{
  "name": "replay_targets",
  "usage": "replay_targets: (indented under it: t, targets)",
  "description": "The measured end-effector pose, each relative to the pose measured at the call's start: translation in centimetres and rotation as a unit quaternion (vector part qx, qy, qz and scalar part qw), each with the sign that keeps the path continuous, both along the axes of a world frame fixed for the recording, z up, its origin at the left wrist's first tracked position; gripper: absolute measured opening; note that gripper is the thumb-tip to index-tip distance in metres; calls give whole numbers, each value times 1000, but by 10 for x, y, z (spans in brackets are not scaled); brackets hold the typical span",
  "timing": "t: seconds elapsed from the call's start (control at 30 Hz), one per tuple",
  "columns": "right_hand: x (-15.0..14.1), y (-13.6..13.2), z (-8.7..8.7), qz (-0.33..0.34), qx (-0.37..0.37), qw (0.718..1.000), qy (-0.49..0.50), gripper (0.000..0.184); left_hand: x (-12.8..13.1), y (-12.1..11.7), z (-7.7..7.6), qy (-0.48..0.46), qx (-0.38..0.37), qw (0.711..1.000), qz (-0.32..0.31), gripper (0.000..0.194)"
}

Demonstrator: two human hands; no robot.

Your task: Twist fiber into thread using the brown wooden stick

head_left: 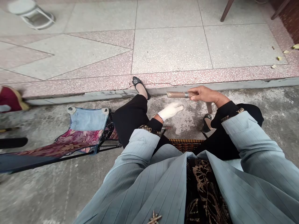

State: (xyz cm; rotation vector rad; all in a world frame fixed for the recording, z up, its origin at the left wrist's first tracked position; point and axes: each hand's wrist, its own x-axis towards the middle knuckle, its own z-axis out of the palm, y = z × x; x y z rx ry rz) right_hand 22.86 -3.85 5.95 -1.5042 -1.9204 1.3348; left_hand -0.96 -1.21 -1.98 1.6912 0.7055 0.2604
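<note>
My right hand (203, 94) is closed around one end of a brown stick (176, 94), which looks wooden and has silvery wire wound round it close to my fingers. The stick points left, roughly level, above the concrete. Just below its free end and apart from it is my left hand (171, 111), in a white knitted glove. Its fingers are pressed together and curled in; whether anything is inside them is hidden. Between my knees shows the edge of a woven wicker seat (187, 145).
A folding chair (86, 119) with blue and floral cloth stands at my left. A raised tiled step (168, 49) runs ahead, my left shoe (140, 85) against its edge. A white stool (38, 18) stands far left. Another person's red shoe (10, 101) shows at the left edge.
</note>
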Motion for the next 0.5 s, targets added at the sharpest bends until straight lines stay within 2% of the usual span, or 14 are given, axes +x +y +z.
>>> replay_targets:
  t: [0.13, 0.23, 0.37, 0.43, 0.5]
  targets:
    - [3, 6, -11, -57, 24, 988, -140, 33, 0, -2, 7, 15, 25, 999, -20, 28]
    - [1, 9, -16, -50, 20, 965, -258, 30, 0, -2, 11, 42, 57, 996, -51, 29]
    - [-8, 6, -21, 27, -17, 925, -380, 35, -2, -1, 18, 67, 79, 993, -57, 31]
    - [-15, 2, -23, 88, -40, 921, -376, 31, -5, 3, 21, 75, 90, 992, -48, 31]
    - [-20, -2, -22, 162, -78, 927, -328, 26, -8, 8, 24, 78, 99, 991, -40, 30]
